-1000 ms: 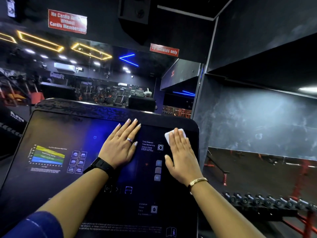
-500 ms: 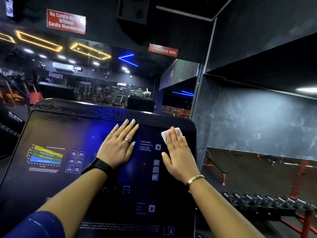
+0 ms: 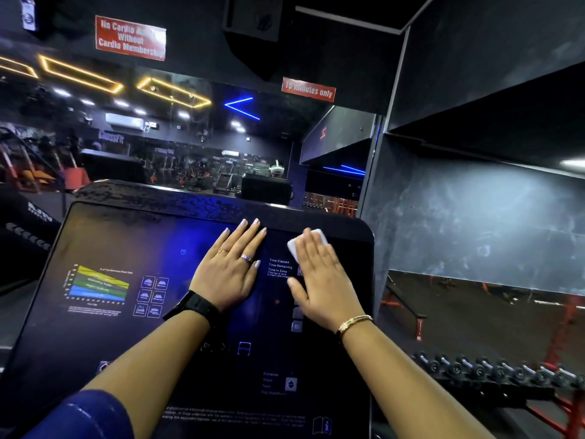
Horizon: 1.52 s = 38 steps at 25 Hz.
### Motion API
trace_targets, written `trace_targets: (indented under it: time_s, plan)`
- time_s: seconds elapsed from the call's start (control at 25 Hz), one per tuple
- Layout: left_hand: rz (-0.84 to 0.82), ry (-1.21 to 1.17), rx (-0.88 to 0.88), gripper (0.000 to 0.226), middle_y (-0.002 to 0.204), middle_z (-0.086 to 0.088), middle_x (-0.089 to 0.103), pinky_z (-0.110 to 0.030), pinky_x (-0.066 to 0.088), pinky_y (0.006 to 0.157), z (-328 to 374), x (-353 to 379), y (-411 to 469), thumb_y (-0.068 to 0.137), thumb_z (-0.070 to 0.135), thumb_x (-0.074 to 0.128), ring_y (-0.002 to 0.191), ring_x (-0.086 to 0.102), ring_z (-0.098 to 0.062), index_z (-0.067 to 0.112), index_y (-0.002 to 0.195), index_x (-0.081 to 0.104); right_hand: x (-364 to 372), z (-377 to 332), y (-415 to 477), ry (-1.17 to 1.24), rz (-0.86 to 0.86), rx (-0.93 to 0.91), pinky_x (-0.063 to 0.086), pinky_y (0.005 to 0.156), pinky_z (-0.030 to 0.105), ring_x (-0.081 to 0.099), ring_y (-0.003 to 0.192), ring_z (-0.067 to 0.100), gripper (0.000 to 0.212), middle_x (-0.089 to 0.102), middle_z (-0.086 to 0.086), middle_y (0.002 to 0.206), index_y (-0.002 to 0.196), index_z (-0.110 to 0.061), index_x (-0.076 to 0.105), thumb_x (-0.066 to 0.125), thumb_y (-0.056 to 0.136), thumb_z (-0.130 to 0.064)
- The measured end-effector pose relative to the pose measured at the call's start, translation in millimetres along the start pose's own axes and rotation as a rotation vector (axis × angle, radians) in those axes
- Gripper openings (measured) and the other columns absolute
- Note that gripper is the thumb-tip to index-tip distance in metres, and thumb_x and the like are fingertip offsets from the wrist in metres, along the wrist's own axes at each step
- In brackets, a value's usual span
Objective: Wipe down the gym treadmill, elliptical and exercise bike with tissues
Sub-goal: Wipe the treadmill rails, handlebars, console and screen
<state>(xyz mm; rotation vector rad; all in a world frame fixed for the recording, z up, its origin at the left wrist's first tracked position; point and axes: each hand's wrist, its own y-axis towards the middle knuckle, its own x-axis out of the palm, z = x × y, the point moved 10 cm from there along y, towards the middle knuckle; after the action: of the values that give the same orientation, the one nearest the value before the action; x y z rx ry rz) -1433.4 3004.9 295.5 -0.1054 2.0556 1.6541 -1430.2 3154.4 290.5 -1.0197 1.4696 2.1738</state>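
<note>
A wide black console panel [image 3: 120, 337] of a cardio machine fills the lower left, with a coloured chart and small icons printed on it. My left hand [image 3: 231, 267] lies flat on the panel near its top edge, fingers straight. My right hand [image 3: 323, 280] presses a white folded tissue [image 3: 296, 247] flat against the panel's upper right part. Most of the tissue is hidden under the fingers; only its left and top edges show.
A mirror wall [image 3: 190, 137] behind the console reflects the gym. A dark partition [image 3: 474, 201] stands to the right. Below it runs a rack of several dumbbells [image 3: 493, 372] on a red frame. Red signs [image 3: 130, 38] hang above.
My right hand with the tissue has slid slightly left along the panel's top right area. The left hand stays flat in the same spot.
</note>
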Motion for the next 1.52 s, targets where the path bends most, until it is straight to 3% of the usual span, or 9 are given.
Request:
trace_targets:
  time_s: [0.12,0.2,0.4,0.68,0.8,0.92,1.16,1.4,1.52]
  plan:
    - [0.0,0.001,-0.001,0.057,0.158,-0.004,0.031,-0.04,0.022,0.119,0,0,0,0.096,0.033,0.034,0.147,0.025,-0.019,0.013,0.15,0.038,4,1,-19,-0.071,-0.001,-0.193,0.006,0.12,0.035,0.002,0.149,0.019,0.07,0.005,0.007,0.162,0.154,-0.009,0.014,0.034,0.095,-0.04]
    - [0.001,-0.002,-0.004,0.057,0.157,-0.004,0.032,-0.04,0.022,0.119,1,1,-1,0.096,0.033,0.034,0.147,0.026,-0.019,0.013,0.15,0.038,-2,15,-20,-0.081,0.05,-0.117,0.012,0.119,0.037,0.007,0.149,0.019,0.067,0.011,0.007,0.161,0.153,-0.009,0.019,0.034,0.094,-0.038]
    - [0.025,0.0,0.004,0.057,0.157,-0.004,0.033,-0.04,0.023,0.118,1,-2,-1,0.096,0.033,0.034,0.146,0.028,-0.019,0.013,0.149,0.04,-7,0,11,0.059,0.067,0.133,-0.007,0.12,0.033,-0.014,0.148,0.017,0.075,-0.008,0.005,0.16,0.153,-0.011,0.003,0.021,0.09,-0.047]
    - [0.044,-0.001,0.001,0.055,0.156,-0.004,0.035,-0.038,0.021,0.119,0,-3,-1,0.097,0.033,0.035,0.145,0.029,-0.019,0.013,0.148,0.041,0,-12,-13,-0.037,0.036,-0.427,0.017,0.12,0.036,0.021,0.146,0.02,0.061,0.028,0.007,0.156,0.149,-0.01,0.033,0.037,0.09,-0.025]
    - [0.052,-0.01,-0.006,0.054,0.156,-0.004,0.035,-0.039,0.022,0.119,0,-4,-2,0.098,0.033,0.034,0.145,0.029,-0.019,0.013,0.148,0.041,-14,4,5,-0.033,0.143,-0.244,0.02,0.118,0.039,0.03,0.143,0.022,0.055,0.036,0.009,0.152,0.145,-0.009,0.041,0.035,0.092,-0.024]
    - [0.054,-0.006,0.002,0.055,0.156,-0.004,0.036,-0.038,0.021,0.119,0,-5,-1,0.097,0.032,0.035,0.145,0.029,-0.019,0.012,0.148,0.042,-8,-19,22,0.021,0.176,-0.045,0.008,0.12,0.038,0.02,0.146,0.025,0.065,0.027,0.012,0.156,0.148,-0.006,0.034,0.036,0.088,-0.032]
    - [0.057,-0.023,-0.014,0.055,0.155,-0.005,0.037,-0.037,0.02,0.12,-2,-5,-3,0.096,0.029,0.035,0.145,0.03,-0.019,0.01,0.147,0.042,0,-31,-3,-0.16,0.104,-0.365,0.013,0.119,0.041,0.021,0.146,0.019,0.069,0.028,0.006,0.156,0.149,-0.013,0.033,0.039,0.084,-0.033]
    - [0.074,-0.072,-0.069,0.056,0.155,-0.006,0.037,-0.037,0.017,0.121,-7,-8,-3,0.094,0.027,0.036,0.145,0.029,-0.021,0.009,0.147,0.041,-14,4,25,-0.141,0.128,0.016,-0.001,0.12,0.039,0.006,0.149,0.018,0.071,0.012,0.008,0.161,0.153,-0.011,0.019,0.025,0.087,-0.038]
    - [0.109,-0.09,-0.194,0.056,0.153,-0.008,0.04,-0.034,0.013,0.12,-17,-12,-8,0.092,0.024,0.036,0.144,0.029,-0.022,0.007,0.145,0.044,0,-24,29,-0.105,0.08,-0.087,0.001,0.12,0.037,0.003,0.149,0.02,0.072,0.009,0.009,0.161,0.153,-0.011,0.017,0.026,0.086,-0.035]
